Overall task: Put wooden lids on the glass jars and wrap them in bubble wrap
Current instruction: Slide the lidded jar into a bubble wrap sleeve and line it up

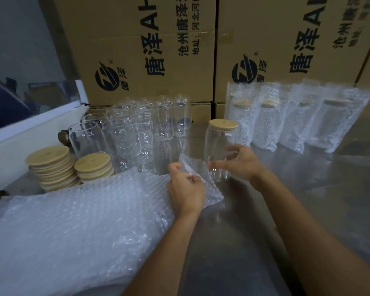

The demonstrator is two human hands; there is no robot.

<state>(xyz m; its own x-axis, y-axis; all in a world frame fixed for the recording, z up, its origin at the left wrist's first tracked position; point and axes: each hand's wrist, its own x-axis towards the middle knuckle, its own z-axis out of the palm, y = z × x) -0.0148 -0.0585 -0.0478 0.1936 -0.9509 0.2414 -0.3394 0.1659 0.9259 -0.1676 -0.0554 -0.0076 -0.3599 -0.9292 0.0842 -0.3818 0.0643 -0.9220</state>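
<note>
Lidded jar (220, 150) upright on table (265, 210), long axis vertical. Right hand (241, 163) curled round its lower body, nearer of the two. Left hand (186, 189) pinching bubble bag (201, 180), just left of jar base, touching. Probably next: bag mouth over jar, or jar tipped in.

Both forearms reach forward; the left hand (185, 189) pinches with curled fingers, the right hand (241, 162) curls loosely.

L hand (185, 186) pinches bubble bag (198, 178); R hand (241, 162) prob. touching lidded jar (220, 150)
</note>
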